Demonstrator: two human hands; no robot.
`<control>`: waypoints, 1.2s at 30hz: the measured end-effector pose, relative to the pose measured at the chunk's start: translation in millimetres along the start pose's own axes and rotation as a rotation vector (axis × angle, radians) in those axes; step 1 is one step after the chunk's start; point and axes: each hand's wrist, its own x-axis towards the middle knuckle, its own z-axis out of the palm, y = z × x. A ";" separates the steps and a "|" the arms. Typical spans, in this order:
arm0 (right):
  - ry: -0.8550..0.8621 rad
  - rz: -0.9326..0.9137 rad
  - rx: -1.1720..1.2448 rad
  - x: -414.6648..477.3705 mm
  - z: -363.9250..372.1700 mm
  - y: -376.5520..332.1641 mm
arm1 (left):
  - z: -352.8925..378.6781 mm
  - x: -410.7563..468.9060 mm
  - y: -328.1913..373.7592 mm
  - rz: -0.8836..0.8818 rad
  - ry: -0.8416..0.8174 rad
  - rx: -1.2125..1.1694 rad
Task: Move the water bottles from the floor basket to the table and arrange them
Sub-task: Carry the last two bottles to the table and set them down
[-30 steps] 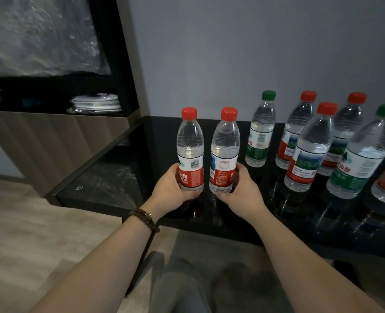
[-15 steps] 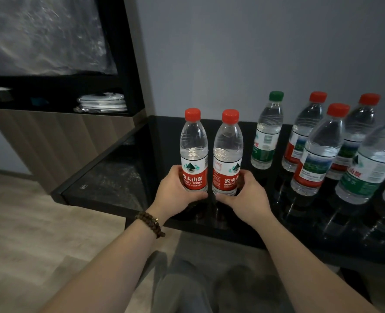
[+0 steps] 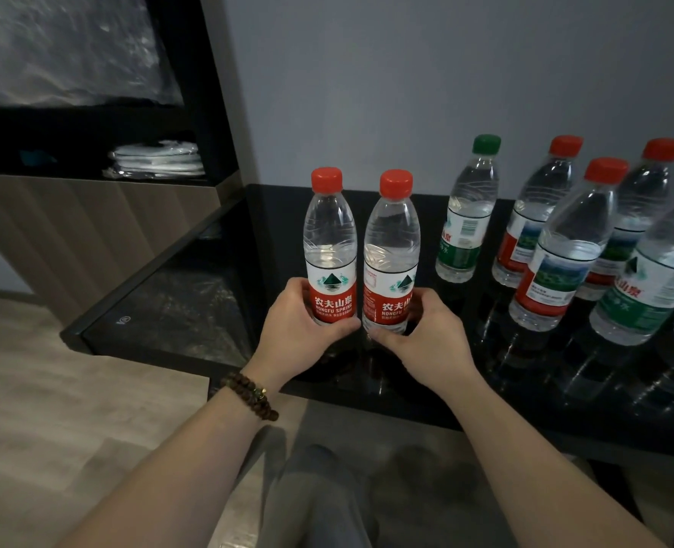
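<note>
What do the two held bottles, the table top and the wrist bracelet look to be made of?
The left held bottle and right held bottle: clear thin plastic, see-through ribbed walls, glossy printed labels, matte red caps. The table top: black and high-gloss, likely glass or lacquer, since it mirrors the bottles. The bracelet: dark brown round beads, probably wood, dull sheen.
</note>
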 end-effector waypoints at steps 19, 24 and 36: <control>0.106 0.032 -0.105 18.3 27.7 -11.8 | -13.9 20.3 -11.9 0.011 -0.054 0.092; 0.124 0.041 -0.141 46.5 47.7 -24.3 | -20.4 49.0 -20.4 0.003 -0.073 0.088; 0.155 0.047 -0.225 153.7 110.0 -45.9 | -19.7 165.2 -61.6 -0.024 -0.029 0.041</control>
